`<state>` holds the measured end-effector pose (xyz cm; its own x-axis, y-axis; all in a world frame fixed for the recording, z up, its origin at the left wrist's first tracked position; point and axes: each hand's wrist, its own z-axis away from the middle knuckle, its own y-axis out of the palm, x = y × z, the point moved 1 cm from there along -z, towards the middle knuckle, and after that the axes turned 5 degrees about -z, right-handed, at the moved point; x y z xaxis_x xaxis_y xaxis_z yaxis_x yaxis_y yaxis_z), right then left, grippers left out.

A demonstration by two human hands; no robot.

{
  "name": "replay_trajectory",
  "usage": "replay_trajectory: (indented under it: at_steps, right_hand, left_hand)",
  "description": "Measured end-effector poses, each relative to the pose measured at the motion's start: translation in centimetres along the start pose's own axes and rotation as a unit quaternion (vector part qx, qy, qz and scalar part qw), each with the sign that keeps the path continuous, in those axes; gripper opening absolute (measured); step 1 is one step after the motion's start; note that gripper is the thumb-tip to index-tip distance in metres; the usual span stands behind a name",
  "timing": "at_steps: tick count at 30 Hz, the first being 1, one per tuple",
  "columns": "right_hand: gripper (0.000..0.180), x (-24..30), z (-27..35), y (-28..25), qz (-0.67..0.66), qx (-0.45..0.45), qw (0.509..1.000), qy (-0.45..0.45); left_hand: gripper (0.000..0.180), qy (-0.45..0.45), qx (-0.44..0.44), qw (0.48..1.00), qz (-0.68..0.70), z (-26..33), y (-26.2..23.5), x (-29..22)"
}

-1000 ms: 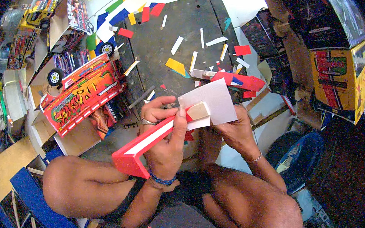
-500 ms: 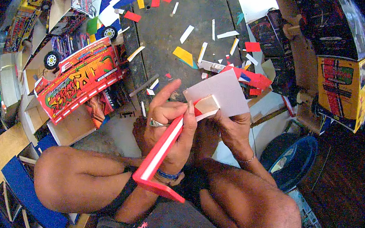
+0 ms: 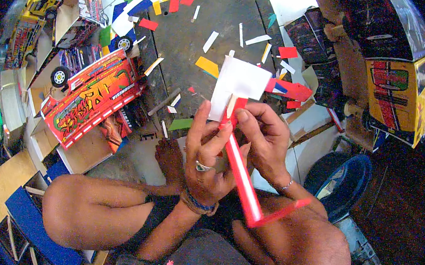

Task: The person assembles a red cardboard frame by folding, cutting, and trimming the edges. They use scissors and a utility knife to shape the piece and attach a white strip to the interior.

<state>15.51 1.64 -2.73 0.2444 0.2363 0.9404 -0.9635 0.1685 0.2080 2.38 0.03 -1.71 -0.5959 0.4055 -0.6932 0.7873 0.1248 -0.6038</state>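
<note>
The red strip (image 3: 242,179) has a blurred end.

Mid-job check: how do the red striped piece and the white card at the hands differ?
Colour: the red striped piece is red with a white stripe; the white card looks plain white.
Shape: the red striped piece is long and narrow, with an angled lower end; the white card is broad and flat.
Position: the red striped piece slants down the view; the white card sits at its upper end.
Shared: both are at the left hand and right hand.
</note>
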Motion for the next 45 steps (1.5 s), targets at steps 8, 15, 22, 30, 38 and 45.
replay_trajectory:
  at_steps: [8, 15, 22, 30, 38, 45]
  right_hand:
    - [0.019, 1.6, 0.4, -1.5, -0.029, 0.058, 0.994, 0.090]
    - [0.019, 2.4, 1.1, -2.2, 0.015, 0.161, 0.978, 0.135]
    - [0.016, 3.0, 0.8, -2.5, 0.070, 0.194, 0.976, 0.075]
    - [0.013, 3.7, 0.5, -3.4, 0.239, 0.206, 0.947, -0.053]
    - [0.015, 2.9, 1.0, -3.5, 0.223, 0.198, 0.952, -0.061]
    - [0.022, 2.5, 0.9, -3.3, 0.204, 0.222, 0.952, -0.053]
  left_hand:
    - [0.033, -0.367, -0.041, 0.897, 0.242, 0.7, -0.8, 0.0]
    - [0.026, -0.465, 0.004, 0.669, 0.580, 1.5, -0.9, 0.8]
    - [0.032, -0.474, 0.033, 0.638, 0.606, 1.8, -1.1, 1.0]
    - [0.017, -0.476, 0.126, 0.763, 0.420, 1.1, -2.1, 1.5]
    - [0.013, -0.438, 0.114, 0.810, 0.374, 0.2, -2.0, 1.3]
    - [0.016, -0.425, 0.064, 0.837, 0.340, 0.4, -1.5, 0.9]
